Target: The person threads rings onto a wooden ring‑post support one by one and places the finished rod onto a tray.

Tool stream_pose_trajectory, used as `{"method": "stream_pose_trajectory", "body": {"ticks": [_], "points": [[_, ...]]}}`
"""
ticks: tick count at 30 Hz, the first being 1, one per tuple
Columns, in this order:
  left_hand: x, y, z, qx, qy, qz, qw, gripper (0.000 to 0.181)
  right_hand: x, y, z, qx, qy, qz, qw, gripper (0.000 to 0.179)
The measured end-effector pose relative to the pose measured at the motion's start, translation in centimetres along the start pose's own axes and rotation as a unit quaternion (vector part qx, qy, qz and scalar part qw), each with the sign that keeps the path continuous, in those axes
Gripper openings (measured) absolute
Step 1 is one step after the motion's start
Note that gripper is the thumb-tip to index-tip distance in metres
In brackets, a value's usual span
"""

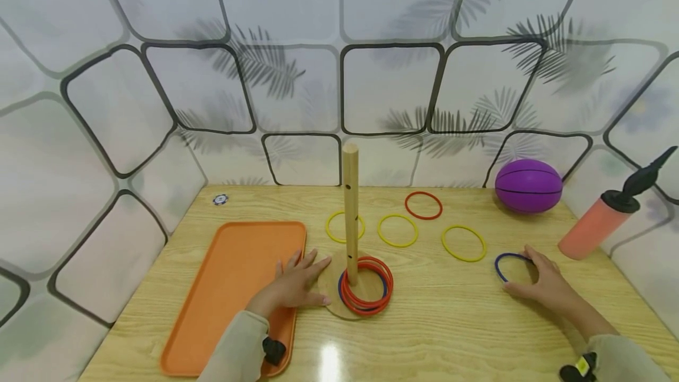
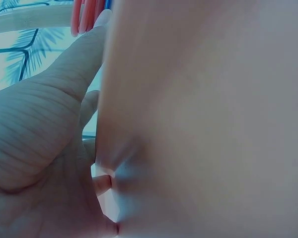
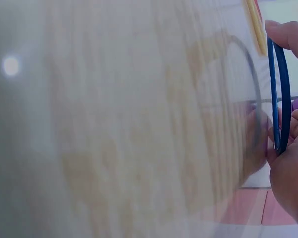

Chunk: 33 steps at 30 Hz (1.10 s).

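Observation:
In the head view my right hand (image 1: 549, 285) grips a blue ring (image 1: 500, 266) at the right, with the thumb on its near side and fingers on its far side. The right wrist view shows this ring held just off the tabletop, which reflects it. My left hand (image 1: 292, 286) lies spread, its thumb and forefinger touching the round wooden base (image 1: 331, 296). From that base rises an upright wooden post (image 1: 351, 211). Several red rings (image 1: 389, 287) and a blue ring lie stacked around the post's foot.
Three yellow rings (image 1: 464, 259) and a red ring (image 1: 422, 218) lie behind. An orange tray (image 1: 233, 264) sits under the left forearm. A purple ball (image 1: 528, 186) and pink hand pump (image 1: 596, 226) stand right. A poker chip (image 1: 220, 199) lies back left. Patterned walls border the table.

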<state>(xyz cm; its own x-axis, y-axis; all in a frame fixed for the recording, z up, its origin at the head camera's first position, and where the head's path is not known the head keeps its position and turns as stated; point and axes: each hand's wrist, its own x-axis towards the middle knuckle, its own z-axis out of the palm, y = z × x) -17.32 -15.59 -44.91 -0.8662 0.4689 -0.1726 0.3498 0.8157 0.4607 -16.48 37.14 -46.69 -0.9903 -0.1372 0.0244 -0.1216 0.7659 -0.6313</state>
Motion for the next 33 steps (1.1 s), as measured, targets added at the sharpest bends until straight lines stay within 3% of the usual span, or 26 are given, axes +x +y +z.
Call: {"method": "stream_pose_trajectory", "body": {"ticks": [7,13,21,26,33], "points": [[0.0,-0.1,0.2,0.0,0.002,0.001,1.0,0.083,-0.1,-1.0,0.0,0.009,0.022,-0.049,0.9985,0.098],[0.1,-0.3,0.4,-0.002,0.004,0.001,1.0,0.083,0.2,-3.3,-0.4,0.007,0.032,-0.112,0.9931,0.095],[0.0,-0.2,0.4,0.001,0.003,0.002,1.0,0.084,0.5,-6.5,-0.8,0.007,0.025,-0.158,0.9872,0.093],[0.1,-0.2,0.4,0.0,0.004,0.001,1.0,0.084,0.9,-8.0,-0.9,0.016,0.036,-0.209,0.9772,0.096],[0.1,-0.2,0.4,0.0,0.002,-0.002,1.0,0.084,1.8,-10.2,-1.8,0.015,0.047,-0.299,0.9528,0.103]]}}
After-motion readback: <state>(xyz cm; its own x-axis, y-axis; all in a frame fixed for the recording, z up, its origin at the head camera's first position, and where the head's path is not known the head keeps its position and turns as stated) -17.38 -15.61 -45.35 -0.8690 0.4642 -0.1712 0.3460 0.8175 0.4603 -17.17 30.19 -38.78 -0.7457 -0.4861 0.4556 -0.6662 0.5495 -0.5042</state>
